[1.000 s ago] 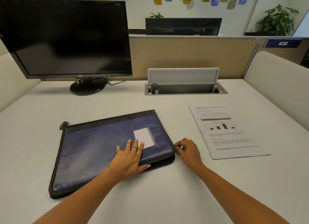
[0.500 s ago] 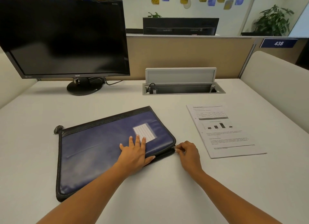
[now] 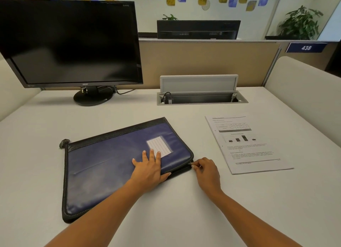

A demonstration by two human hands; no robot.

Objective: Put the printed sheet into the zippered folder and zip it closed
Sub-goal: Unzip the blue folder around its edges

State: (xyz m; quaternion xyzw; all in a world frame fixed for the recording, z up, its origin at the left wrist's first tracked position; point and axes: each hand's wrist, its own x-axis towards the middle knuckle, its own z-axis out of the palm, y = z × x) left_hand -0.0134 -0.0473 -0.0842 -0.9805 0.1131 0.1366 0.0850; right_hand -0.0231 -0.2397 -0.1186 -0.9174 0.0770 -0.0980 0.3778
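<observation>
While the left hand (image 3: 149,170) lies flat and open on the zippered folder (image 3: 118,165), the right hand (image 3: 205,170) pinches its zipper pull (image 3: 191,163) at the corner. Beside the folder, the printed sheet (image 3: 247,143) waits on the bench (image 3: 184,210). A jerky pull could snag the zipper at the corner or drag the folder sideways.

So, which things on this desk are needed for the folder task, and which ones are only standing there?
Needed:
- zippered folder, held flat by the left hand
- zipper pull, pinched by the right hand
- printed sheet, not yet inside

Only standing there:
- monitor
- cable box
- potted plant
</observation>
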